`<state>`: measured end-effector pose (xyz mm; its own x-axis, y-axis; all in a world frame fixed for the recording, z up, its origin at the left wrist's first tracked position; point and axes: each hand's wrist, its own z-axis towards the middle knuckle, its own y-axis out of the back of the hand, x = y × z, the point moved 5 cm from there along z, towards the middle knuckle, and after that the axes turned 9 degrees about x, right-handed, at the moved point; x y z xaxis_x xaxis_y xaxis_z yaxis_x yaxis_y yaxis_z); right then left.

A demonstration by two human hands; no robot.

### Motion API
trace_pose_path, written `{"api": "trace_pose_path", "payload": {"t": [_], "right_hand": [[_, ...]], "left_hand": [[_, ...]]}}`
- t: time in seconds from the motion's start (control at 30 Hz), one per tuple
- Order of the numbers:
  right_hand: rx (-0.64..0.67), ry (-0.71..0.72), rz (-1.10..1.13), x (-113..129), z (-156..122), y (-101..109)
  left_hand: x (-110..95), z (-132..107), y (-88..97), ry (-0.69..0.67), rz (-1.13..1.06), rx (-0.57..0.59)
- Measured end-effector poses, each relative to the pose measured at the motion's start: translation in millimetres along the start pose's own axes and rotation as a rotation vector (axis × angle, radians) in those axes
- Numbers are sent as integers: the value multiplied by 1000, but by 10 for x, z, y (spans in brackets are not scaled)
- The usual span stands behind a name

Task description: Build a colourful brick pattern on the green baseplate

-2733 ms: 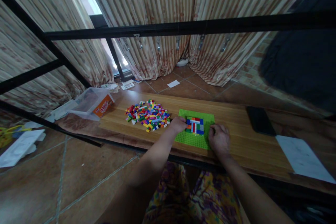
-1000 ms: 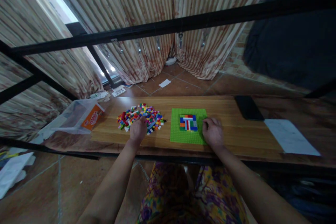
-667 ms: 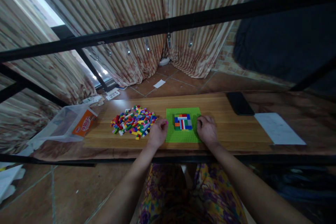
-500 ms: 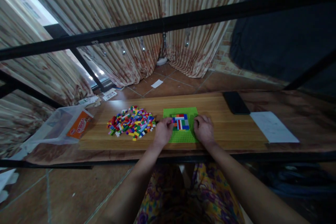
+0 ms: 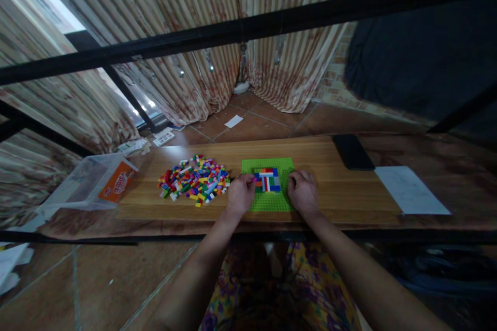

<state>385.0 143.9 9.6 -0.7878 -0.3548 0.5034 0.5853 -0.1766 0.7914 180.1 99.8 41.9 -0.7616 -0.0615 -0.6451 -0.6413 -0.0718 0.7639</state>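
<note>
A green baseplate (image 5: 279,164) lies on the wooden board (image 5: 334,186) with a small block of red, white and blue bricks (image 5: 267,180) built on its middle. My left hand (image 5: 240,194) rests at the plate's left edge, fingers pinched on a small pink brick beside the built block. At the plate's right edge my right hand (image 5: 302,192) sits with its fingers curled, pressing on the plate. A heap of loose coloured bricks (image 5: 194,180) lies to the left of my left hand.
A clear plastic box with an orange label (image 5: 93,183) stands at the board's left end. A black phone (image 5: 352,151) and a white sheet (image 5: 411,190) lie to the right. A black metal bar (image 5: 248,28) crosses overhead; curtains hang behind.
My left hand went from the built block to the brick heap, then came back to the baseplate's left edge with a small pink brick. My right hand stayed at the plate's right edge.
</note>
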Motion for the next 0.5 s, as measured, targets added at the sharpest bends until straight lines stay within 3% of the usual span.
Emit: {"api": "trace_pose_path", "payload": {"t": [0.2,0.5], "right_hand": [[-10,14,-9,-31,-5,-16],[-8,26,-33,-35,-16,-12]], "left_hand": [[277,-306,288,118,250,-36],[478,-608,405,176,348,-34]]}}
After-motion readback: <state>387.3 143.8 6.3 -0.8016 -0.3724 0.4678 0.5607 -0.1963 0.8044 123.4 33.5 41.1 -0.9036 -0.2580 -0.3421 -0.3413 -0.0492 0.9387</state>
